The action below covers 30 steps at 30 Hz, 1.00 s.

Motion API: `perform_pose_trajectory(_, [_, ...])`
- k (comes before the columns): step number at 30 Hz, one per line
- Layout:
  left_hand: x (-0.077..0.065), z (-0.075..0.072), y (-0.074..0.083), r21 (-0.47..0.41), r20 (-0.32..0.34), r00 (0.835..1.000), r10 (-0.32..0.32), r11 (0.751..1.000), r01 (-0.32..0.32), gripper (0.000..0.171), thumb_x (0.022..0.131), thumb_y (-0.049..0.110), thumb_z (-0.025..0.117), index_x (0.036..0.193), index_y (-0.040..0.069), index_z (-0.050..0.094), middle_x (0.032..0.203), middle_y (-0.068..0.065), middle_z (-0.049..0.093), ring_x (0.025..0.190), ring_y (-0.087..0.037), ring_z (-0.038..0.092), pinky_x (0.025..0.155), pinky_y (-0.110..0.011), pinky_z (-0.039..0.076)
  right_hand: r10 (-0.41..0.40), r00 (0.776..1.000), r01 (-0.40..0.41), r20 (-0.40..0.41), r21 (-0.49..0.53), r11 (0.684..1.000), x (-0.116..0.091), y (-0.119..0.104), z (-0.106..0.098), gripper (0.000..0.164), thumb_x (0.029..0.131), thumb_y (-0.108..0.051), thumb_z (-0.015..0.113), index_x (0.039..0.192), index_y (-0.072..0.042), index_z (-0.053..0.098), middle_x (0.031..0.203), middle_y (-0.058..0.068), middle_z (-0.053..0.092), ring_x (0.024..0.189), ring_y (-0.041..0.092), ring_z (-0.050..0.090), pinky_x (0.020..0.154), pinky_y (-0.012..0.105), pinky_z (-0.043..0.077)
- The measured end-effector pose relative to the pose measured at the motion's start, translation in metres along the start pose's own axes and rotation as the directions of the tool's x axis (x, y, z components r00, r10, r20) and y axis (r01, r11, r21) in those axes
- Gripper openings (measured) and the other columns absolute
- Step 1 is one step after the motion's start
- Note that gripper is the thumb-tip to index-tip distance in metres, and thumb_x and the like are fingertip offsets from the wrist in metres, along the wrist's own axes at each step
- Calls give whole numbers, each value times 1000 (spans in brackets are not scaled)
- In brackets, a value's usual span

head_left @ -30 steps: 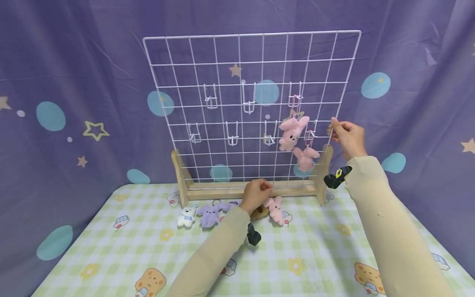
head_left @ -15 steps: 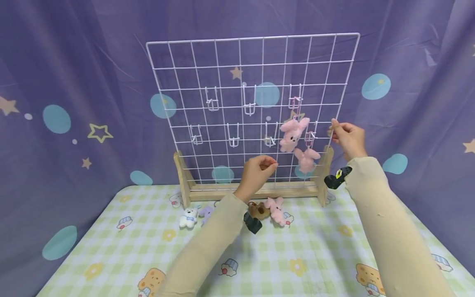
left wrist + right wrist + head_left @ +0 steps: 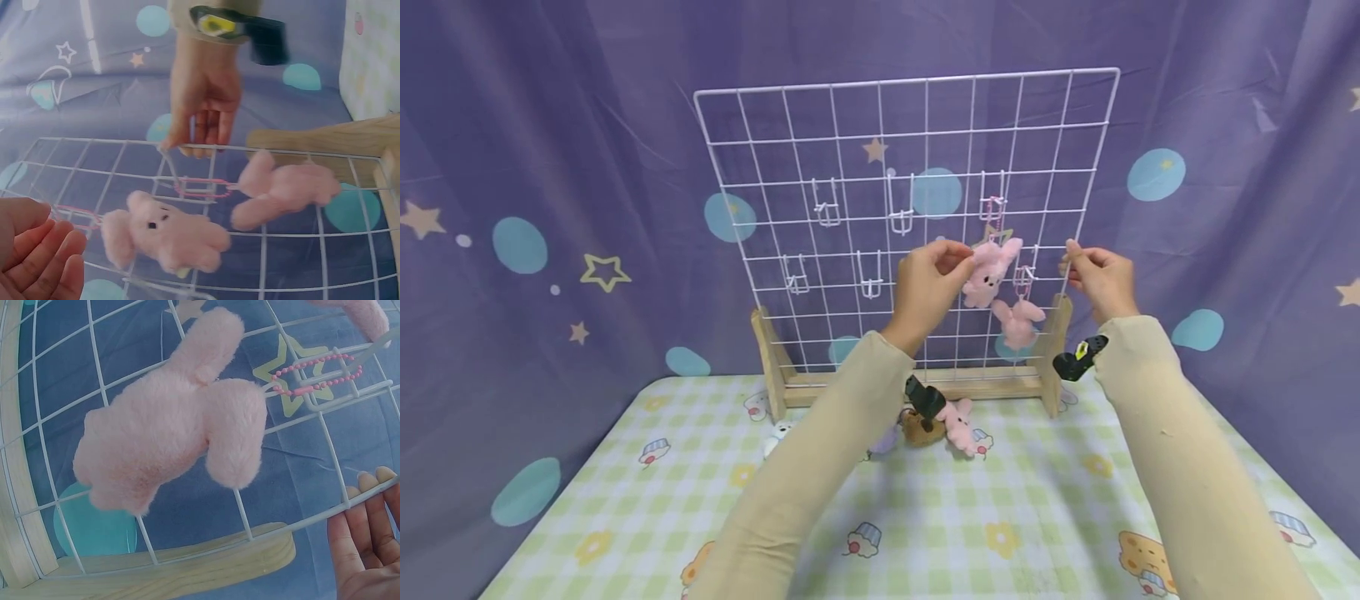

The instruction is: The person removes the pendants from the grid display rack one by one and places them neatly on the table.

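My left hand (image 3: 927, 287) is raised in front of the white wire grid (image 3: 907, 82), its fingertips close to the upper pink plush bunny (image 3: 987, 279). In the left wrist view its fingers (image 3: 47, 265) are loosely bent beside that bunny's pink chain, and I see nothing between them. With thumb in front and fingers behind, my right hand (image 3: 1103, 279) grips the grid's right edge wire. Below the upper bunny hangs a second pink plush bunny (image 3: 1018, 325), its back showing in the right wrist view. Both hang by pink bead chains (image 3: 319, 375) from white hooks.
Other white hooks (image 3: 827, 215) project from the grid. A wooden base (image 3: 992, 388) holds it up. On the checkered tablecloth lie another pink bunny (image 3: 959, 427), a brown plush (image 3: 922, 430), a partly hidden purple plush (image 3: 886, 442) and a white plush (image 3: 775, 435).
My left hand has risen from beside the plush toys on the table to the upper hanging bunny. The right hand has kept its grip on the grid's edge.
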<state>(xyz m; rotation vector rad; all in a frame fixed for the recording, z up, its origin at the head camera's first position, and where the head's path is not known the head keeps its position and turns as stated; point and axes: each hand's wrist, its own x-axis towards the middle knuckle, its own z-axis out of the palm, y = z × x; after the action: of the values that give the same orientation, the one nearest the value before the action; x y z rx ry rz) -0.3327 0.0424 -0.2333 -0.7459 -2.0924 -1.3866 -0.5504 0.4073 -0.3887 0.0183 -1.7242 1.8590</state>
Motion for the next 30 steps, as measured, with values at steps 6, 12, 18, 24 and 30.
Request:
perform_pose_trajectory(6, [14, -2, 11, 8, 7, 1000, -22, 1000, 22, 14, 88, 15, 68, 94, 3, 70, 88, -7, 71, 76, -14, 65, 68, -20, 50, -20, 1000, 20, -17, -27, 999, 4, 4, 1, 51, 75, -50, 74, 97, -4, 72, 89, 14, 71, 76, 24, 68, 61, 28, 56])
perform_pose_trajectory(12, [30, 3, 9, 62, 50, 994, -95, 994, 92, 18, 87, 17, 68, 101, 5, 69, 95, -5, 71, 85, -13, 66, 75, -19, 50, -26, 1000, 26, -16, -32, 999, 8, 8, -1, 50, 75, -50, 74, 96, -5, 72, 88, 14, 71, 74, 23, 67, 60, 27, 56])
perform_pose_trajectory(18, [38, 10, 9, 112, 37, 990, -133, 985, 128, 23, 86, 20, 70, 103, 4, 69, 97, -7, 71, 87, -14, 66, 74, -21, 51, -33, 999, 33, -6, -17, 999, 7, 8, 0, 49, 75, -48, 75, 96, -4, 72, 86, 13, 71, 72, 22, 67, 59, 27, 56])
perform_pose_trajectory(24, [42, 19, 15, 118, 49, 984, -174, 979, 167, 30, 84, 25, 73, 104, 3, 68, 98, -7, 70, 87, -14, 65, 73, -21, 51, -55, 998, 54, -15, -78, 995, -2, -2, 4, 49, 76, -51, 72, 95, -5, 72, 86, 12, 71, 73, 22, 67, 59, 26, 56])
perform_pose_trajectory(30, [44, 28, 21, 137, 11, 976, -218, 967, 215, 30, 81, 28, 75, 100, 6, 67, 93, -3, 69, 84, -13, 63, 69, -19, 50, -42, 999, 40, -20, -66, 997, -8, -10, 7, 50, 75, -51, 73, 95, -5, 72, 86, 12, 71, 73, 22, 67, 60, 26, 56])
